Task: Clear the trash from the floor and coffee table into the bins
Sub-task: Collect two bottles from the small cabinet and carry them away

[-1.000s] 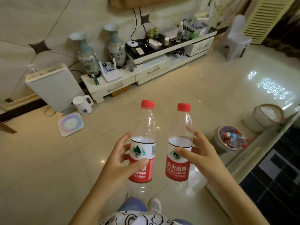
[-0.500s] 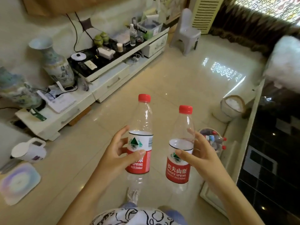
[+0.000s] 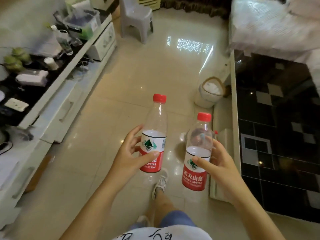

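Bottles: left hand (image 3: 129, 154) grips one (image 3: 154, 135), right hand (image 3: 219, 166) other (image 3: 197, 158); glossy tile floor (image 3: 138, 80).

I see two bottles upright above the floor (image 3: 121, 94): the left bottle (image 3: 155, 135) in my left hand (image 3: 131, 156), the right bottle (image 3: 197, 158) in my right hand (image 3: 220, 163). A bin (image 3: 208, 92) stands ahead, beside the table (image 3: 232, 101) on my right. A cabinet (image 3: 57, 108) runs along my left, a chair (image 3: 136, 19) beyond.

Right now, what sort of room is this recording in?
Most likely a home living room: a low white TV cabinet along the left wall, a black-tiled coffee table on the right, a plastic stool and a glossy tiled floor.
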### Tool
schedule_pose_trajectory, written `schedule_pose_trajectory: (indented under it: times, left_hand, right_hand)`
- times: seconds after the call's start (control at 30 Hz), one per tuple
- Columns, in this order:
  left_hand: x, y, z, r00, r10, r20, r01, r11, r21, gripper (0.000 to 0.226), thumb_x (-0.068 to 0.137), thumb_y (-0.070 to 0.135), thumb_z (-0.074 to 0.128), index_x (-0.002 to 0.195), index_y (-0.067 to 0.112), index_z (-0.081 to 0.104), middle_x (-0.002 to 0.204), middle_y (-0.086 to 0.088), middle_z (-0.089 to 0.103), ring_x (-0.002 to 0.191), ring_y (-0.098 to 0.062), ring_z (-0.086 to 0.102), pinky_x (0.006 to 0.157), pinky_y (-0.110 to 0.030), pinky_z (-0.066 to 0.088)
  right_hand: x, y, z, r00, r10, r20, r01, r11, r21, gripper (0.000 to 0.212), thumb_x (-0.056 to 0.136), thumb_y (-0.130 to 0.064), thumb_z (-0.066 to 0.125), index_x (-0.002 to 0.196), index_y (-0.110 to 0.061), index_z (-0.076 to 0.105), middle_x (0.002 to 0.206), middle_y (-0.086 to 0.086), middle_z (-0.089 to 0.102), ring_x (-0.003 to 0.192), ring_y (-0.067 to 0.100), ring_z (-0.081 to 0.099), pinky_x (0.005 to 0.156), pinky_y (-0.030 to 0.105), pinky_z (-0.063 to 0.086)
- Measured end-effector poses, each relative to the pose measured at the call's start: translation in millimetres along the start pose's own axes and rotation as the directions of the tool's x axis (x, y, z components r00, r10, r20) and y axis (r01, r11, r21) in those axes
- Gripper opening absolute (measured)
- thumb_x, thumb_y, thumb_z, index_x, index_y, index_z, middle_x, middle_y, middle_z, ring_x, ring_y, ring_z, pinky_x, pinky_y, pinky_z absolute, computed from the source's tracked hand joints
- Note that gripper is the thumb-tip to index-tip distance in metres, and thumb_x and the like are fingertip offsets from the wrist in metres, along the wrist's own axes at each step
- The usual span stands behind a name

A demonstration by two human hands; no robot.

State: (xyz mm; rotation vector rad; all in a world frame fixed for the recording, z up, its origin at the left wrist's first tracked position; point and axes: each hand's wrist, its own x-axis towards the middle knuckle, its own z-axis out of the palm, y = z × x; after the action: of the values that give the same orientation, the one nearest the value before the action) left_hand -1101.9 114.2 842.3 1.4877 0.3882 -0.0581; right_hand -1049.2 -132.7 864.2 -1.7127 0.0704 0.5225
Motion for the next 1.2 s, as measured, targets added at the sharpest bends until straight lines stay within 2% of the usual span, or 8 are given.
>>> schedule_pose_trajectory:
  times: [0.27,0.47,0.57,0.63,0.77,0.9,1.07,1.2]
  left_hand:
    - [143,27,33,0.987,-0.053,0.150,0.046,0.997,0.055,0.081,0.057,0.029,0.084,0.123,0.056,0.044,0.122,0.021,0.060,0.107,0.003,0.059,0.072,-0.012,0.051]
    - [246,41,64,0.942,-0.083,0.324,0.049,0.992,0.114,0.088,0.064,0.010,0.084,0.130,0.049,0.042,0.124,0.016,0.060,0.107,0.002,0.059,0.074,-0.010,0.049]
    - [308,41,88,0.880,-0.137,0.455,0.079,0.986,0.145,0.094,0.062,0.007,0.085,0.132,0.051,0.039,0.123,0.017,0.058,0.109,0.000,0.059,0.076,-0.013,0.050]
    - [351,39,108,0.824,-0.180,0.538,0.109,0.981,0.163,0.092,0.064,0.008,0.085,0.129,0.054,0.040,0.123,0.019,0.059,0.111,-0.003,0.060,0.079,-0.017,0.052]
    - [431,29,145,0.693,-0.300,0.656,0.160,0.951,0.266,0.090,0.059,0.017,0.087,0.126,0.056,0.041,0.129,0.013,0.058,0.113,-0.010,0.060,0.091,-0.031,0.051]
    - [504,-4,183,0.606,-0.393,0.692,0.166,0.913,0.374,0.084,0.063,0.012,0.085,0.122,0.054,0.043,0.130,0.010,0.058,0.117,-0.009,0.056,0.095,-0.033,0.049]
    - [559,-84,242,0.540,-0.474,0.696,0.166,0.870,0.464,0.083,0.066,0.004,0.082,0.129,0.042,0.045,0.131,0.009,0.056,0.122,-0.009,0.049,0.083,-0.026,0.050]
    - [579,-170,290,0.463,-0.516,0.721,0.145,0.846,0.512,0.077,0.069,0.002,0.079,0.118,0.049,0.045,0.129,0.007,0.055,0.116,-0.010,0.054,0.072,-0.017,0.053]
  right_hand:
    - [107,-26,-37,0.989,0.036,-0.144,-0.032,0.999,0.031,0.074,0.061,-0.038,0.078,0.127,-0.044,0.046,0.123,-0.009,0.061,0.106,0.011,0.062,0.085,0.035,0.054]
    - [168,-43,-63,0.962,0.076,-0.263,-0.054,0.994,0.091,0.061,0.052,-0.048,0.077,0.101,-0.068,0.047,0.107,-0.026,0.063,0.095,-0.003,0.063,0.062,0.016,0.053]
    - [205,-40,-74,0.922,0.120,-0.368,-0.081,0.990,0.119,0.071,0.050,-0.050,0.078,0.111,-0.062,0.044,0.106,-0.029,0.061,0.094,-0.005,0.062,0.059,0.012,0.052]
    - [228,-35,-81,0.883,0.150,-0.445,-0.106,0.987,0.122,0.077,0.050,-0.052,0.077,0.119,-0.057,0.041,0.109,-0.028,0.058,0.094,-0.004,0.062,0.059,0.013,0.051]
    - [270,-19,-94,0.791,0.221,-0.571,-0.148,0.974,0.171,0.066,0.059,-0.043,0.079,0.112,-0.062,0.044,0.106,-0.038,0.058,0.096,-0.011,0.059,0.059,0.007,0.049]
    - [314,26,-113,0.651,0.301,-0.697,-0.163,0.952,0.259,0.067,0.070,-0.012,0.081,0.122,-0.037,0.046,0.109,-0.028,0.056,0.094,-0.016,0.057,0.065,0.006,0.049]
    - [366,113,-136,0.479,0.468,-0.743,-0.184,0.881,0.436,0.070,0.070,-0.008,0.081,0.120,-0.038,0.042,0.106,-0.030,0.051,0.085,-0.018,0.057,0.066,0.009,0.046]
    - [406,197,-148,0.400,0.518,-0.756,-0.197,0.854,0.481,0.076,0.067,-0.005,0.082,0.129,-0.022,0.042,0.117,-0.011,0.055,0.095,-0.005,0.057,0.073,0.013,0.048]
